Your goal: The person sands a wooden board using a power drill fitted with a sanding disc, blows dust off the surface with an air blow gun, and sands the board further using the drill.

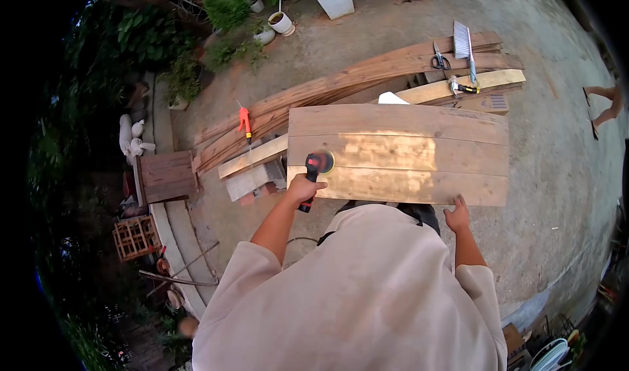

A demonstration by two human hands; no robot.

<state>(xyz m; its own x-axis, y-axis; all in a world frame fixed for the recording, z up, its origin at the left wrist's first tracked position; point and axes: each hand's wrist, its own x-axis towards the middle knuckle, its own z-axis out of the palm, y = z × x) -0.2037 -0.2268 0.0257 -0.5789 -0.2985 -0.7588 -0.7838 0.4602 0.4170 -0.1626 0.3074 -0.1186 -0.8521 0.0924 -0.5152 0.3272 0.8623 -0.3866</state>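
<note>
My left hand (pixel 304 189) is wrapped round the handle of a black and red power sander (pixel 313 164). Its round yellow-edged pad rests on the left part of a wide panel of joined wooden boards (pixel 400 119). A bright, lighter patch (pixel 386 158) shows across the panel's middle, while the wood around it is duller brown. At the panel's near right edge lies my right hand (pixel 457 212), fingers spread, touching the wood and holding nothing.
Long planks (pixel 354 73) lie behind the panel, with a brush (pixel 462 47), scissors (pixel 439 60) and an orange air gun (pixel 244 121) on them. A wooden crate (pixel 135 238) and potted plants stand left. Another person's legs (pixel 609 106) show far right.
</note>
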